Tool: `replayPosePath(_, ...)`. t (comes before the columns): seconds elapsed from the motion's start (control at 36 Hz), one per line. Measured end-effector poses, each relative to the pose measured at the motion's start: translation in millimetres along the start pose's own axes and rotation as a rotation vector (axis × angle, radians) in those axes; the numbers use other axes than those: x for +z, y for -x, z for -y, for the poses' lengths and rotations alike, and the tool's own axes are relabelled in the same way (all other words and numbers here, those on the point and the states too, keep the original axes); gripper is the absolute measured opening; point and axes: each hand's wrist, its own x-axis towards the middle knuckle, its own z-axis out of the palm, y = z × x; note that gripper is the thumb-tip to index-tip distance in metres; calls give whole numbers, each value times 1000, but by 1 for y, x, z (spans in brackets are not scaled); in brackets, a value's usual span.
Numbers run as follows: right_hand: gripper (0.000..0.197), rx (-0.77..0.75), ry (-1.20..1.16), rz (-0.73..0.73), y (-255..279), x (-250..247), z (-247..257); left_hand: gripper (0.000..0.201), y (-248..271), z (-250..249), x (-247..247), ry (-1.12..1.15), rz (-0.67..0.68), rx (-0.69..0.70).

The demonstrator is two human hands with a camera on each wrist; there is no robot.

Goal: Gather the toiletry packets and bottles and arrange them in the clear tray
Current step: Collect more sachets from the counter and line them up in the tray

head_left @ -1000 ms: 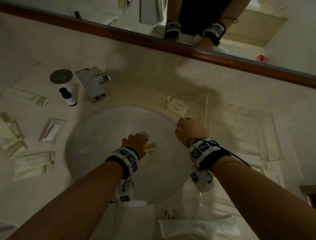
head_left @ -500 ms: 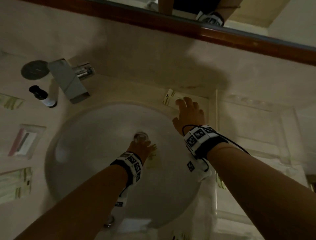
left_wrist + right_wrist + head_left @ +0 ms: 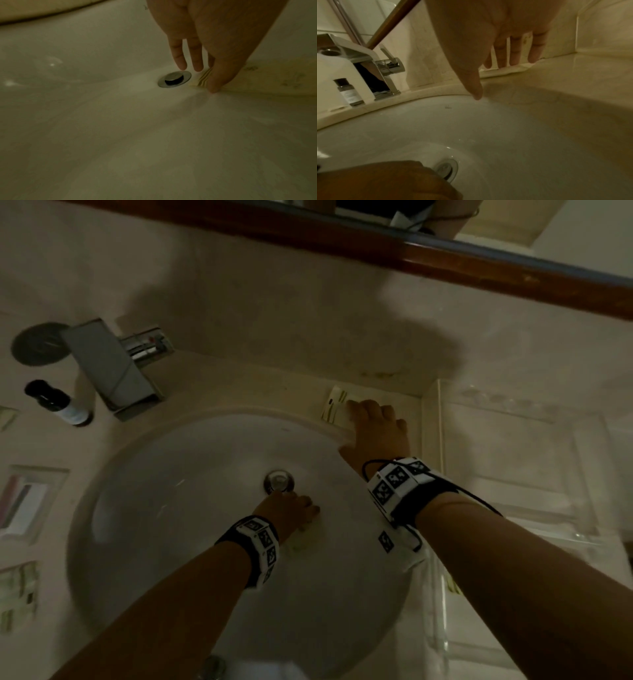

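Several packets lie on the bench at the far left of the head view: a striped packet (image 3: 17,590) near the lower edge and a clear-wrapped packet (image 3: 25,501) with a pink and dark strip above it. Further back stands a small bottle (image 3: 63,405) with a dark cap and a pale label, just beside the square chrome tap (image 3: 113,368), and a dark round disc (image 3: 37,344) lies behind the bottle. The white basin (image 3: 171,508) fills the middle, its metal drain (image 3: 279,481) near the centre. The left hand (image 3: 287,508) reaches down into the basin just beside the drain; in the left wrist view its thumb tip (image 3: 214,86) presses at the edge of a cream packet (image 3: 267,81) with olive stripes lying on the basin floor, while two other fingers hang straight and spread above the drain, touching nothing I can make out. The right hand (image 3: 376,429) lies past the basin rim on the bench, its straight fingers (image 3: 515,54) resting flat on a white packet (image 3: 337,409) with olive stripes against the back wall, the thumb hanging free over the rim. To the right of that, just beside the hand, sits the clear tray (image 3: 513,440); its contents are too faint to tell.
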Motion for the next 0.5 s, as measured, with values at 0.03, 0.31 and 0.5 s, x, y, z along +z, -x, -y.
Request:
replayPosePath(0.03,71,-3,0,-4,1,0,0,67,1,0,0,-6,2,-6)
replayPosePath(0.31,46,-35,-81,-55,16,1,-5,58,6,-11,-8,-35,10,-76)
replayPosePath(0.5,31,-45,-92,-17,28,-12,-8,64,14,-17,-12,78,51,-147)
